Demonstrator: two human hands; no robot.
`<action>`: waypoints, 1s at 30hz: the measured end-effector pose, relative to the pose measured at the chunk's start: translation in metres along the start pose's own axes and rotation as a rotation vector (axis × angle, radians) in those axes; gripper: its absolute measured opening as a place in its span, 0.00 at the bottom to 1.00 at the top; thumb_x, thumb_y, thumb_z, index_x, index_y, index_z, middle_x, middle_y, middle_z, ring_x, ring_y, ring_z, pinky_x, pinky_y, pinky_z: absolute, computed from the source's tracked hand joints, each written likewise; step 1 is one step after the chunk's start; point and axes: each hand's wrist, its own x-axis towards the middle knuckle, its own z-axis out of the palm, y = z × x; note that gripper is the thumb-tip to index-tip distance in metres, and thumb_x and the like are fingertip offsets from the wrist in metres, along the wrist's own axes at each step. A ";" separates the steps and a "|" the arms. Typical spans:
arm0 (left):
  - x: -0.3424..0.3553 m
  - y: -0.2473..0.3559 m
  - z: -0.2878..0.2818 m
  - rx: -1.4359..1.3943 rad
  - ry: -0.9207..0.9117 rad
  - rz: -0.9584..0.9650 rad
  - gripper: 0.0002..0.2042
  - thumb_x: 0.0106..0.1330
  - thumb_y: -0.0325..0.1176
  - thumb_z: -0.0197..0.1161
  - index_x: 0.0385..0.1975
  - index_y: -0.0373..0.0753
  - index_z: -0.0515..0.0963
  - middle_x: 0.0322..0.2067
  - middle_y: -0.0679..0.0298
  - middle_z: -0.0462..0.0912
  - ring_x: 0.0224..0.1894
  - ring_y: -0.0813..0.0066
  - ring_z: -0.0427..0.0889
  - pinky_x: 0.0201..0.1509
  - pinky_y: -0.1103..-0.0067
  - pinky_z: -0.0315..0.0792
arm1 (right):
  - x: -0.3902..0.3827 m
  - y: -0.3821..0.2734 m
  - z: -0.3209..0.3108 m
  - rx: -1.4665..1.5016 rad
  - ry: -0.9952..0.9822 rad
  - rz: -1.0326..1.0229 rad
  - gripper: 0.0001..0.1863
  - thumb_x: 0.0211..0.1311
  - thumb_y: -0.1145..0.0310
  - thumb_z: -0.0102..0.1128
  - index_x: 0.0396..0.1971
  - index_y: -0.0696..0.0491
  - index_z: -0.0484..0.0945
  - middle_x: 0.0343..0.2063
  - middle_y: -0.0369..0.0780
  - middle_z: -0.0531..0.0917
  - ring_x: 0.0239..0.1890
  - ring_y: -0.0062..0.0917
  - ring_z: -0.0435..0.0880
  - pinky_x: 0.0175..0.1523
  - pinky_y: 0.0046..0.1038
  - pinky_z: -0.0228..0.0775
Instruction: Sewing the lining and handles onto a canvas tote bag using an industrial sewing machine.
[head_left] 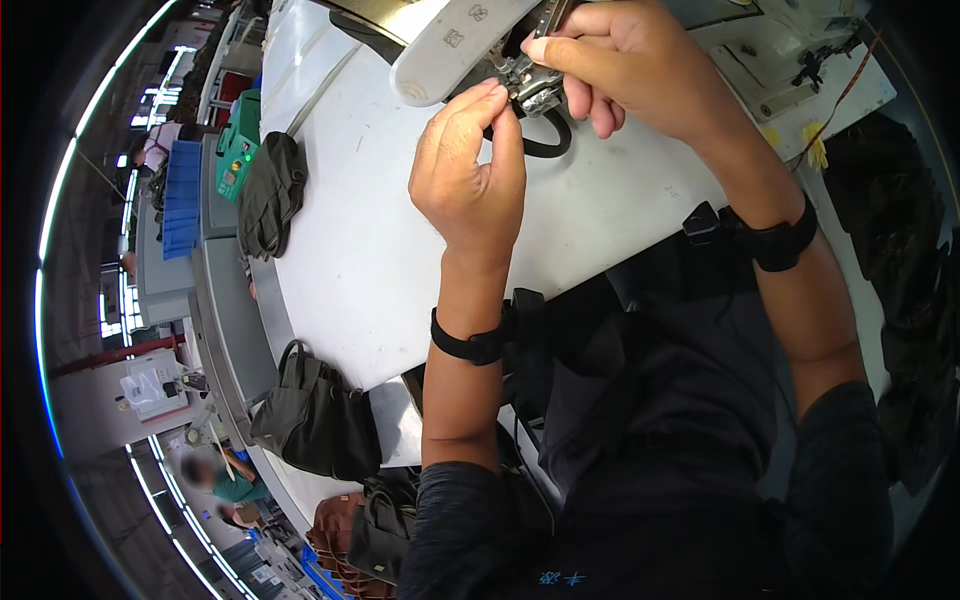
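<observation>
A white desk (pixel 340 250) is carrying a pale machine (pixel 450 52), where the right hand (pixel 632 62) and left hand (pixel 470 160) are holding thumb and forefinger close (whether either grip is pinching anything, I cannot tell), while a dark curved strap (pixel 556 148) is showing between them, beside metal fittings (pixel 541 97).

We see a mottled dark sleeve (pixel 455 520) at six o'clock, a matching sleeve (pixel 840 500) toward four, a black garment (pixel 670 420) with small blue lettering (pixel 563 578) near half past five, and black wristbands (pixel 465 345) bearing blocky modules (pixel 702 223).
</observation>
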 end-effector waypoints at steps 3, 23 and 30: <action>0.001 0.000 -0.001 -0.022 -0.010 -0.004 0.08 0.60 0.16 0.73 0.36 0.34 0.87 0.40 0.56 0.92 0.42 0.65 0.91 0.45 0.75 0.85 | -0.001 0.002 0.001 -0.008 0.009 -0.009 0.15 0.75 0.65 0.63 0.33 0.64 0.84 0.19 0.41 0.85 0.15 0.20 0.82 0.21 0.22 0.72; 0.014 -0.022 -0.010 0.043 -0.111 0.153 0.07 0.61 0.20 0.72 0.37 0.37 0.86 0.39 0.62 0.92 0.39 0.66 0.91 0.43 0.75 0.84 | 0.006 0.009 0.000 -0.023 0.015 -0.013 0.17 0.74 0.64 0.64 0.28 0.63 0.83 0.19 0.42 0.85 0.14 0.22 0.82 0.22 0.23 0.73; -0.007 -0.003 0.005 0.002 -0.004 0.019 0.08 0.62 0.18 0.71 0.38 0.35 0.82 0.39 0.58 0.89 0.41 0.61 0.89 0.45 0.72 0.83 | 0.001 0.009 0.006 0.013 0.065 -0.066 0.17 0.74 0.65 0.64 0.28 0.62 0.84 0.18 0.41 0.85 0.14 0.21 0.81 0.20 0.24 0.72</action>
